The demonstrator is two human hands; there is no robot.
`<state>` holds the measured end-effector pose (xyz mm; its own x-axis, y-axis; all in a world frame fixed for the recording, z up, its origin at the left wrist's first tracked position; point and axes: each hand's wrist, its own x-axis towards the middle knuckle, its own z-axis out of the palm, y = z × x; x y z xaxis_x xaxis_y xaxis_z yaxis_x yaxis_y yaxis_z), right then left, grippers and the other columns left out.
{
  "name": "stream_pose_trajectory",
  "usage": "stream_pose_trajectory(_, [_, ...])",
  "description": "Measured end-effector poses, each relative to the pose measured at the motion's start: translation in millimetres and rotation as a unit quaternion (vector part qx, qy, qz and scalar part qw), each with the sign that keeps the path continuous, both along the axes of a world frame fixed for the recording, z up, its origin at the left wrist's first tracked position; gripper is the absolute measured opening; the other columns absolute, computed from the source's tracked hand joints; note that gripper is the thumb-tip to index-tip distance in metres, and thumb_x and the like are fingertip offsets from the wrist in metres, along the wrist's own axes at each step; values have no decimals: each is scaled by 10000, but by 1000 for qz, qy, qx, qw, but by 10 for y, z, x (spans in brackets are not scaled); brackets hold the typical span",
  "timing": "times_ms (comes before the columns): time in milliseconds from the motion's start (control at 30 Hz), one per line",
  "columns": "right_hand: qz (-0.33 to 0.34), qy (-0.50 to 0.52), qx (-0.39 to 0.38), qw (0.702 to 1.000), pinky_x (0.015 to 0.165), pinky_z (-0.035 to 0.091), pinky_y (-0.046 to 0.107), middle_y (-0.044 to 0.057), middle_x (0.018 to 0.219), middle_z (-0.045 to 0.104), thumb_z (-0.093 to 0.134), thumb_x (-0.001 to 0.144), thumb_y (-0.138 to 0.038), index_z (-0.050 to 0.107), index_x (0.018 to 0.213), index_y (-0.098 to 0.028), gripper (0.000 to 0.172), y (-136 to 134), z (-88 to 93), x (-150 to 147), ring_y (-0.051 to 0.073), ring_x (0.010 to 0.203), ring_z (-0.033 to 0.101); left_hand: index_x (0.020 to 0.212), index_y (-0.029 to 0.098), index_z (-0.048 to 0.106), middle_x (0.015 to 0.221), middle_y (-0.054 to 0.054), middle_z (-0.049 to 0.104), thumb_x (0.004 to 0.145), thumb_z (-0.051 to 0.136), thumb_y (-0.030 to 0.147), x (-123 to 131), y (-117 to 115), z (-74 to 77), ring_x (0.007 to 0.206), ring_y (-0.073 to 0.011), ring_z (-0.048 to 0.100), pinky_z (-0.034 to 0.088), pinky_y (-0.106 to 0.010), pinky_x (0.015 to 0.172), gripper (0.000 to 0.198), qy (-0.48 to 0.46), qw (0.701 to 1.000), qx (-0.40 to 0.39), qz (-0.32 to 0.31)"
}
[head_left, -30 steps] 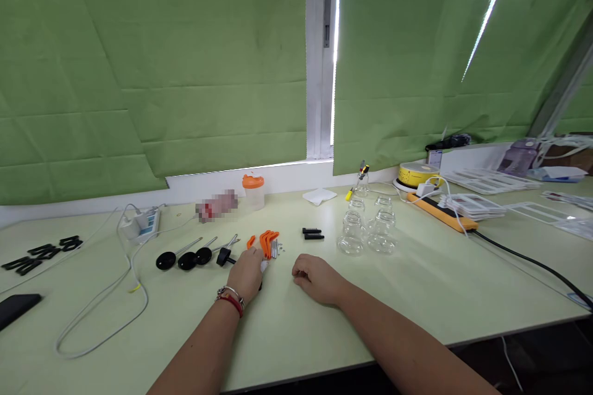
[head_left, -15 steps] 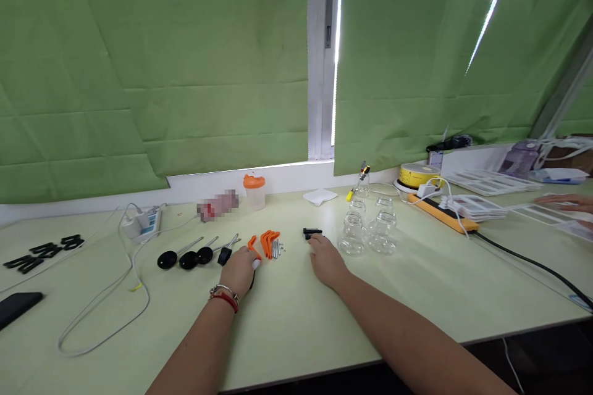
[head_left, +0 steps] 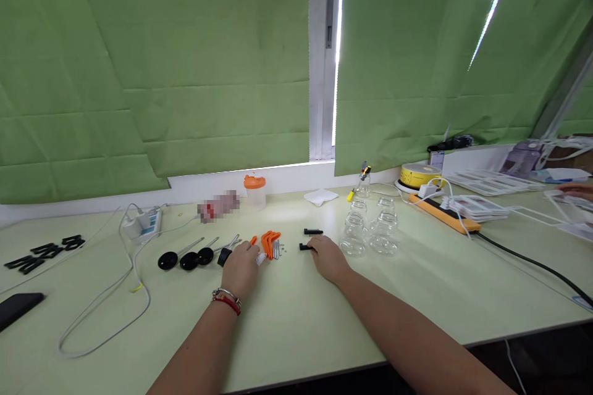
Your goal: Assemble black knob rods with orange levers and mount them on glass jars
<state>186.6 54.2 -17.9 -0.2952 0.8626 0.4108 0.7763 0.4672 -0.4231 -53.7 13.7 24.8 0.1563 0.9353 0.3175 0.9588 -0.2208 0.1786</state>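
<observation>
My left hand [head_left: 241,266] is closed over the table, with a small whitish piece [head_left: 262,257] showing at its fingers. Just beyond it, an orange bent piece [head_left: 252,239] is partly hidden. More orange bent pieces [head_left: 269,243] lie to its right, beside several thin metal pins [head_left: 277,249]. On its left are black round-headed parts with metal rods [head_left: 189,260]. My right hand [head_left: 328,259] grips a short black ridged rod [head_left: 304,247] near the tabletop. A similar black rod [head_left: 313,231] lies just beyond. Several clear glass jars [head_left: 383,234] stand right of that hand.
An orange-lidded cup [head_left: 255,192] and a white paper [head_left: 320,197] are at the back. A power strip with cables [head_left: 151,225] and black clips [head_left: 44,253] lie left. An orange power strip [head_left: 445,216] lies right, where another person's hand [head_left: 577,190] shows.
My right hand has drawn one black rod nearer, apart from the other. My left hand has shifted slightly right, covering more of the nearest orange piece. The other person's hand has moved right.
</observation>
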Motion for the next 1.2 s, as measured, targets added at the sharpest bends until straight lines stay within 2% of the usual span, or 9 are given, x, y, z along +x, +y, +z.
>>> stream_pose_trajectory(100, [69, 3, -6, 998, 836, 431, 284, 38, 948, 635, 508, 778, -69, 650, 901, -194, 226, -133, 43, -59, 168, 906, 565, 1028, 180, 589, 1045, -102, 579, 856, 413, 202, 173, -78, 4, 1006, -230, 517, 410, -337, 851, 247, -8, 998, 4, -58])
stream_pose_trajectory(200, [158, 14, -6, 987, 801, 445, 256, 13, 890, 643, 538, 777, -103, 656, 853, -204, 173, -263, 68, -151, 144, 856, 581, 1153, 195, 518, 1158, -101, 553, 810, 505, 224, 337, -139, -50, 1060, -225, 510, 408, -341, 900, 345, -33, 980, -31, -195])
stream_pose_trajectory(267, [193, 28, 2, 981, 786, 451, 260, 17, 873, 640, 531, 799, -136, 652, 837, -200, 142, -288, 75, -185, 143, 835, 581, 1180, 194, 500, 1140, -103, 574, 784, 528, 205, 405, -158, -98, 1040, -235, 524, 415, -359, 894, 397, -35, 967, -62, -244])
stream_pose_trajectory(333, [153, 32, 18, 987, 815, 444, 273, 29, 913, 637, 525, 815, -166, 647, 859, -197, 133, -240, 76, -175, 151, 877, 569, 1198, 186, 490, 1108, -110, 598, 790, 497, 173, 433, -163, -135, 1015, -244, 536, 419, -381, 881, 409, -30, 966, -74, -244])
stream_pose_trajectory(433, [22, 28, 38, 999, 934, 382, 338, 85, 1099, 599, 489, 825, -135, 629, 991, -170, 220, -58, 64, -93, 198, 1062, 493, 1192, 190, 507, 1085, -106, 618, 798, 450, 132, 418, -162, -145, 1003, -246, 539, 413, -395, 876, 402, -27, 969, -79, -233])
stream_pose_trajectory(567, [-47, 14, 25, 998, 955, 348, 387, 148, 1182, 548, 427, 814, -48, 600, 1092, -128, 337, 194, 14, 11, 246, 1127, 432, 1196, 213, 518, 1060, -80, 626, 759, 490, 136, 355, -181, -101, 979, -238, 540, 420, -381, 866, 444, -33, 964, -85, -250])
stream_pose_trajectory(767, [-63, -24, 9, 998, 906, 363, 348, 128, 1072, 590, 430, 808, -33, 632, 1026, -140, 316, 320, -59, 29, 237, 1039, 474, 1069, 239, 641, 1078, -74, 570, 701, 525, 104, 262, -219, -37, 970, -211, 548, 445, -334, 875, 408, -84, 927, -141, -336])
stream_pose_trajectory(1100, [-43, -44, 20, 998, 893, 356, 303, 88, 1112, 580, 468, 782, -33, 609, 1075, -162, 350, 325, -50, 45, 218, 1046, 465, 1081, 262, 634, 948, -40, 576, 750, 475, 99, 333, -251, -54, 859, -170, 573, 469, -278, 808, 402, -109, 914, -194, -341])
stream_pose_trajectory(1200, [-27, -53, 13, 998, 847, 370, 293, 74, 1012, 621, 437, 809, -48, 648, 979, -175, 299, 324, -50, 42, 204, 956, 507, 1060, 260, 641, 943, -38, 578, 767, 463, 104, 346, -254, -66, 855, -168, 568, 459, -275, 811, 377, -113, 912, -195, -342])
